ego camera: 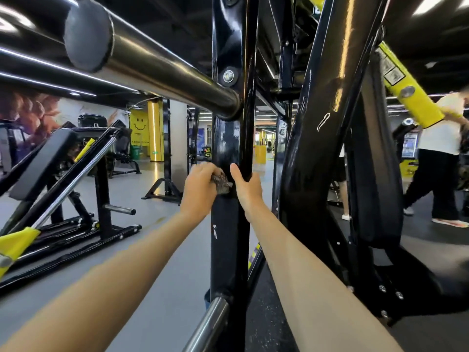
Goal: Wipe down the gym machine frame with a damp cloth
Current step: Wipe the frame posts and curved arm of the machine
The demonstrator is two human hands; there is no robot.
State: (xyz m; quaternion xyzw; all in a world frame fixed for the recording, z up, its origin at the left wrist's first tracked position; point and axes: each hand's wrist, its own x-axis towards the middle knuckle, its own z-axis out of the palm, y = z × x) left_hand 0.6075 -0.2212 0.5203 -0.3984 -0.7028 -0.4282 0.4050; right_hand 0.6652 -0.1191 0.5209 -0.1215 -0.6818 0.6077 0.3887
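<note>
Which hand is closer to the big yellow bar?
Right. The right hand grips the black post, on the yellow bar's side; the left hand with the cloth is farther away.

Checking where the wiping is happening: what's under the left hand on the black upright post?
A dark cloth pokes out from under the left hand, pressed against the upright post. Most of the cloth and the post surface beneath are covered.

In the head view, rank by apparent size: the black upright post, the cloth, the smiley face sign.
1. black upright post
2. cloth and smiley face sign look comparable; the sign is far away, so no ranking.
</note>
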